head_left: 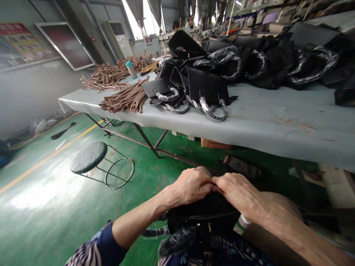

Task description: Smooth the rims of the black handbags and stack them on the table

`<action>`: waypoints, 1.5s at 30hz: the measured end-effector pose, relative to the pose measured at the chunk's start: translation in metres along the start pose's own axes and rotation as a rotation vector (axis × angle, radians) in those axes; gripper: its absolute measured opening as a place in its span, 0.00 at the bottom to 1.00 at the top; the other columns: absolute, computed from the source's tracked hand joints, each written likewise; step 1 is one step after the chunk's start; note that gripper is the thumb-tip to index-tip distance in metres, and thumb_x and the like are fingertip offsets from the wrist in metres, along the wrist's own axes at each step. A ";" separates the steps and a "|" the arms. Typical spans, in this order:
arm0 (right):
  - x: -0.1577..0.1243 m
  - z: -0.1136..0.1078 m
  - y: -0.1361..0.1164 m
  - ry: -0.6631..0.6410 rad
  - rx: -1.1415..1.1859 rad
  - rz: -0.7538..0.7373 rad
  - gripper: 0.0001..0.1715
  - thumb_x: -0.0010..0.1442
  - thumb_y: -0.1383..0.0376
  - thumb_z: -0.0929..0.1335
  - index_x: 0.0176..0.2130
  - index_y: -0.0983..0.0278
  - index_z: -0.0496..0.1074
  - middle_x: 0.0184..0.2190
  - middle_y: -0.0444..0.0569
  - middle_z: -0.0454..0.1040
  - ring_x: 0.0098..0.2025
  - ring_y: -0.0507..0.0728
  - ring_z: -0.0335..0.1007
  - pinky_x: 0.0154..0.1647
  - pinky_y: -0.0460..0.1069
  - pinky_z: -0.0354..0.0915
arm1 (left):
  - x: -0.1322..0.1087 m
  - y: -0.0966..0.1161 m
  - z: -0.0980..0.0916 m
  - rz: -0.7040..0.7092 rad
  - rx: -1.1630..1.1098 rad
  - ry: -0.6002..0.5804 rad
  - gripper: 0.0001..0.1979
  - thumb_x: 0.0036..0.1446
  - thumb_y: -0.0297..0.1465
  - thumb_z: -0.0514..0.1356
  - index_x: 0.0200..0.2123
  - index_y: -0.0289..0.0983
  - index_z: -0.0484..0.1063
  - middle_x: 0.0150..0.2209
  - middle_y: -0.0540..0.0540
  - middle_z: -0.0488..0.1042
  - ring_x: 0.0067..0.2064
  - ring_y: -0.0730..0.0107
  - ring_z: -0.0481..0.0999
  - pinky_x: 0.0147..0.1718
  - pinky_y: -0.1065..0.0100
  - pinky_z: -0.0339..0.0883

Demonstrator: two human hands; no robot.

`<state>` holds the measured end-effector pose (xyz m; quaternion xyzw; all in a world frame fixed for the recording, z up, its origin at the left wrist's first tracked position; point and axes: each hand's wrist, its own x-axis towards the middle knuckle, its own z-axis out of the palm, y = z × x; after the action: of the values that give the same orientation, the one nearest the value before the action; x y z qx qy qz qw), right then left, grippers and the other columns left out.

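A black handbag [205, 212] rests on my lap, one handle [177, 240] wrapped in clear plastic and lying toward me. My left hand [192, 186] is closed on the bag's far upper edge, knuckles up. Close against it, my right hand [233, 188] pinches the same edge with curled fingers. The fingertips of both hands nearly meet, and whatever small part lies between them is hidden. Small gold-coloured metal fittings show on the bag's near side.
Ahead stands a long table [255, 122] with a pale cover. On it are black bags [208, 87] with plastic-wrapped handles, bundled brown strips [124, 98] and a turquoise-capped bottle [131, 70]. A round stool [89, 157] is on the green floor at left; a cardboard box [216, 143] sits under the table.
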<state>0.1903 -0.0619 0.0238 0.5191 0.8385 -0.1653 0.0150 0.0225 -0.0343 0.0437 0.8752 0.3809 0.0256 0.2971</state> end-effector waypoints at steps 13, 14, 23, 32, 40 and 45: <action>-0.003 -0.006 0.001 0.000 0.012 0.090 0.16 0.60 0.62 0.59 0.24 0.59 0.68 0.22 0.46 0.73 0.28 0.56 0.70 0.26 0.48 0.52 | -0.073 -0.022 0.006 -0.376 -0.594 0.303 0.11 0.52 0.31 0.52 0.34 0.33 0.71 0.29 0.49 0.72 0.31 0.74 0.67 0.29 0.76 0.59; -0.002 -0.006 0.000 -0.003 0.014 0.086 0.16 0.60 0.62 0.59 0.24 0.59 0.68 0.22 0.46 0.74 0.29 0.56 0.70 0.27 0.48 0.53 | -0.076 -0.020 0.007 -0.381 -0.598 0.324 0.10 0.51 0.31 0.54 0.33 0.33 0.72 0.29 0.49 0.71 0.31 0.74 0.67 0.29 0.76 0.59; -0.005 -0.007 -0.011 -0.003 -0.064 0.072 0.17 0.60 0.61 0.59 0.23 0.59 0.67 0.21 0.45 0.73 0.28 0.58 0.71 0.26 0.49 0.52 | -0.068 -0.019 -0.001 -0.291 -0.451 0.258 0.12 0.52 0.32 0.53 0.31 0.34 0.75 0.26 0.52 0.71 0.28 0.76 0.65 0.27 0.76 0.57; -0.009 -0.010 -0.015 -0.011 -0.061 0.085 0.14 0.58 0.62 0.60 0.25 0.58 0.69 0.22 0.48 0.75 0.27 0.59 0.72 0.24 0.49 0.51 | -0.042 -0.023 -0.004 -0.160 -0.478 0.064 0.13 0.51 0.31 0.54 0.33 0.32 0.76 0.28 0.50 0.73 0.30 0.74 0.69 0.30 0.76 0.60; -0.008 -0.005 -0.014 0.005 -0.092 0.077 0.14 0.59 0.62 0.60 0.26 0.58 0.70 0.22 0.47 0.75 0.27 0.59 0.73 0.23 0.48 0.52 | -0.040 -0.017 0.003 -0.053 -0.083 0.144 0.10 0.54 0.28 0.52 0.32 0.35 0.73 0.29 0.51 0.71 0.30 0.77 0.69 0.30 0.76 0.60; -0.009 -0.001 -0.013 0.047 -0.091 0.073 0.14 0.59 0.62 0.60 0.25 0.57 0.70 0.22 0.46 0.75 0.27 0.58 0.72 0.23 0.48 0.53 | -0.042 -0.008 0.002 0.111 0.359 0.114 0.09 0.57 0.28 0.49 0.32 0.35 0.68 0.32 0.47 0.69 0.32 0.72 0.67 0.29 0.72 0.61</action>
<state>0.1832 -0.0746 0.0298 0.5518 0.8258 -0.1139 0.0250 -0.0121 -0.0592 0.0455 0.9310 0.3467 0.0230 0.1121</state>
